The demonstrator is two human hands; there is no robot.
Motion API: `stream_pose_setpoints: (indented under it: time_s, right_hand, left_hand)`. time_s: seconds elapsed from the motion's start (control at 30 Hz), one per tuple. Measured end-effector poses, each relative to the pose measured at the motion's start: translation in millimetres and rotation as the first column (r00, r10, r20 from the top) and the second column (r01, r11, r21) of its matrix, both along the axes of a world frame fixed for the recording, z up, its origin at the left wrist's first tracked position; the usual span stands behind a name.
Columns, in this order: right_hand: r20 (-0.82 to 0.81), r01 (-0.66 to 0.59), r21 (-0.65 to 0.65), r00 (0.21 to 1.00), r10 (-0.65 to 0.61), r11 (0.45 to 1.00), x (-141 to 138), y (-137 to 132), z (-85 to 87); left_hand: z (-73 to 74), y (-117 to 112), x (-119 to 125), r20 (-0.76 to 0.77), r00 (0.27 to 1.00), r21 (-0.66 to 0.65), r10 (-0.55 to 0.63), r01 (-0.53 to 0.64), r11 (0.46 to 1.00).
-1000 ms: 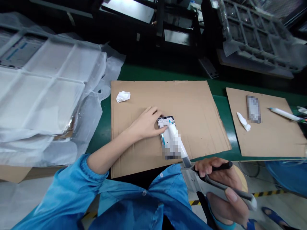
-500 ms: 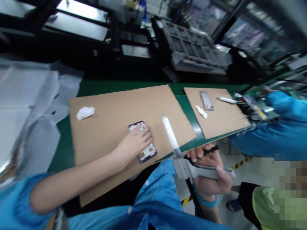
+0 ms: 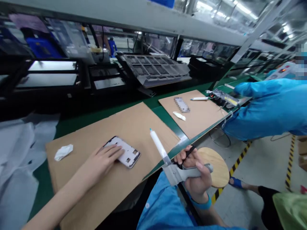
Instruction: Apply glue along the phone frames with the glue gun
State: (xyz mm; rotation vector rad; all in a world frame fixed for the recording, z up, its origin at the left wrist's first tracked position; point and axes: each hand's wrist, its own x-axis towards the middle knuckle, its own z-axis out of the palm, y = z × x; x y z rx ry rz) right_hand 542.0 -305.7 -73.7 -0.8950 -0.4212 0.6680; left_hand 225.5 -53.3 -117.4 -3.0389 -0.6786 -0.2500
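My left hand [image 3: 104, 159] lies with fingers stretched over the left part of a pale phone frame [image 3: 128, 155] with small square cutouts. The frame is flat on a brown cardboard sheet [image 3: 96, 195]; its far left end is partly covered by the fingers, and my thumb is hidden. My right hand [image 3: 195, 171] is wrapped round the grey handle of a glue dispensing gun [image 3: 172, 175] at the table's front edge. From the gun a white syringe barrel [image 3: 158, 145] with a blue tip points up and left over the cardboard, right of the frame.
A crumpled white tissue [image 3: 63, 152] lies on the cardboard's left. On a second cardboard sheet [image 3: 199, 116] are a blurred phone part, another tissue and a white tube. A co-worker's blue sleeve [image 3: 261, 92] is at right. A grey compartment tray [image 3: 155, 72] leans behind; a stool [image 3: 213, 167] stands below.
The camera view has turned and tilted up, shifting the table left and down. My left hand has moved toward the phone frame's left end, uncovering more of it. The gun stays in my right hand.
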Motion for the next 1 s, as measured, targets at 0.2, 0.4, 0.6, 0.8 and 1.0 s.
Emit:
stream_pose_setpoints:
  time_s: [0.2,0.4,0.6,0.8,1.0]
  right_hand:
    - [0.039,-0.022,-0.107,0.999,0.026,0.994,2.1,-15.6,-6.8]
    - [0.083,-0.153,-0.161,0.982,0.168,0.975,-13.7,-4.6,-7.0]
    - [0.158,-0.251,-0.227,0.944,0.290,0.941,-23.9,1.5,-3.4]
    - [0.200,-0.305,-0.299,0.906,0.372,0.904,-32.7,9.0,1.2]
    - [0.282,-0.260,-0.339,0.889,0.361,0.904,-35.5,7.2,5.6]
  left_hand:
    - [26.8,-29.4,1.6,-0.018,0.896,-0.347,0.444,-0.422,0.838]
    - [-1.5,-16.2,34.6,0.078,0.812,-0.430,0.578,-0.496,0.755]
    - [-21.9,-17.6,37.6,0.185,0.836,-0.496,0.517,-0.374,0.783]
    - [-20.4,-19.0,34.5,0.212,0.861,-0.589,0.463,-0.265,0.763]
    - [-23.4,-22.1,36.0,0.246,0.864,-0.555,0.439,-0.245,0.795]
